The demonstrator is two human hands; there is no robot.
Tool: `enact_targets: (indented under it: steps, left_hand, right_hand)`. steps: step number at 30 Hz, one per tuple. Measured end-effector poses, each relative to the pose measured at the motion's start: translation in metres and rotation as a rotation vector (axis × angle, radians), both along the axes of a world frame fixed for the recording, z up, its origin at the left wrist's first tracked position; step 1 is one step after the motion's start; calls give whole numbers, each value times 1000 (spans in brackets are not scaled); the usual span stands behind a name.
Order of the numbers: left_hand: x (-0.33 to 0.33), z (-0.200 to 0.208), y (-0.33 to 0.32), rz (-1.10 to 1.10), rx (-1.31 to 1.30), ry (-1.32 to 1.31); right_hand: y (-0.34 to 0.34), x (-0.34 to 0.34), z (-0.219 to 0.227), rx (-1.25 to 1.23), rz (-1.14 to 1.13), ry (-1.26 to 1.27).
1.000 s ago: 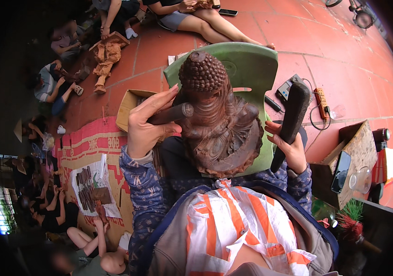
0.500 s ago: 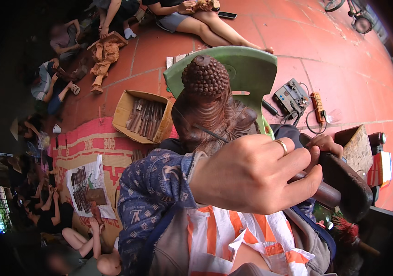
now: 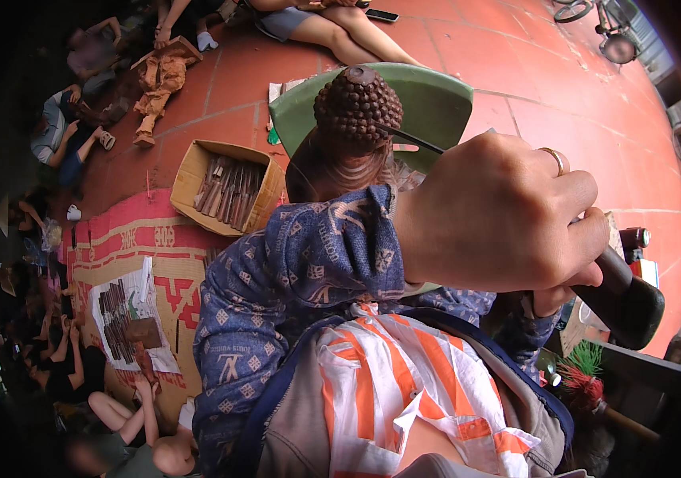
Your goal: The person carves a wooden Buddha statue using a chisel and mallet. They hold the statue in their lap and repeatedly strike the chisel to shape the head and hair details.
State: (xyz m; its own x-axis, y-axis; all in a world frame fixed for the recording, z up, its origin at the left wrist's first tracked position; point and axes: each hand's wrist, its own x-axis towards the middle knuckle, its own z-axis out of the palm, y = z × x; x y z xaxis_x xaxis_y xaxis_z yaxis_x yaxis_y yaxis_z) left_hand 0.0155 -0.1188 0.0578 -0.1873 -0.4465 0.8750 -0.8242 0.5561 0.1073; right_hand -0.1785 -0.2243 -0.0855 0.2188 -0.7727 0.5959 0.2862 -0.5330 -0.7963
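A dark brown carved wooden statue (image 3: 328, 169) with a knobbed, curl-covered head leans against a green plastic chair (image 3: 436, 103) in front of me. My left hand (image 3: 508, 215), wearing a ring, is closed on a chisel. The chisel's thin dark shaft (image 3: 420, 142) reaches from the fist to the curls on the statue's head; its handle is hidden by my hand. Lower right, my right hand (image 3: 551, 299) is mostly covered by the left one. It is closed on a dark wooden mallet (image 3: 627, 311), whose block juts out to the right. My left sleeve hides the statue's lower part.
A cardboard box (image 3: 197, 209) of chisels stands left, beside a red-and-tan mat (image 3: 177, 267) with more tools on paper (image 3: 153, 279). Another carved figure (image 3: 161, 88) lies beyond. Several people sit around. A red-and-green brush (image 3: 583, 374) is at lower right.
My left hand has moved up and right, and the chisel's tip now meets the statue's head curls. The mallet has shifted slightly right; my right hand is lower. The view has tilted a little.
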Motion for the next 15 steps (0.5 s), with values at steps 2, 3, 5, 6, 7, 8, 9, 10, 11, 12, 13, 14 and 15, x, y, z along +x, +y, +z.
enact_targets:
  steps: [2,3,5,6,7,8,9,10,11,12,13,14,15]
  left_hand:
    - [2,-3,-3,-17,-30,33]
    - [3,-2,-2,-19,-47,42]
    - [4,-1,0,-14,-83,53]
    - [4,-2,0,-10,-96,56]
    - [5,-2,-1,-2,-108,61]
    - [5,-3,-1,17,-121,65]
    - [5,-3,-2,38,-134,69]
    - [4,-3,-6,54,-147,81]
    - [3,-3,-9,62,-150,94]
    - [3,-3,-12,69,-151,108]
    - [3,-4,-14,66,-142,124]
    - [4,11,-9,71,-167,139]
    - [5,9,-8,70,-166,131]
  right_hand:
    - [-5,2,7,-64,-39,14]
    - [-7,3,11,-101,-55,20]
    - [-9,6,21,-172,-84,23]
    - [-11,7,24,-205,-101,19]
    - [-11,10,25,-235,-111,19]
    - [-12,12,28,-263,-124,14]
    - [-14,13,31,-293,-133,11]
    - [-14,12,34,-318,-156,17]
    - [-16,9,37,-344,-185,23]
    - [-16,8,38,-366,-214,28]
    - [-18,4,39,-379,-236,37]
    - [-15,8,63,-426,-238,45]
    - [-17,10,58,-442,-249,34]
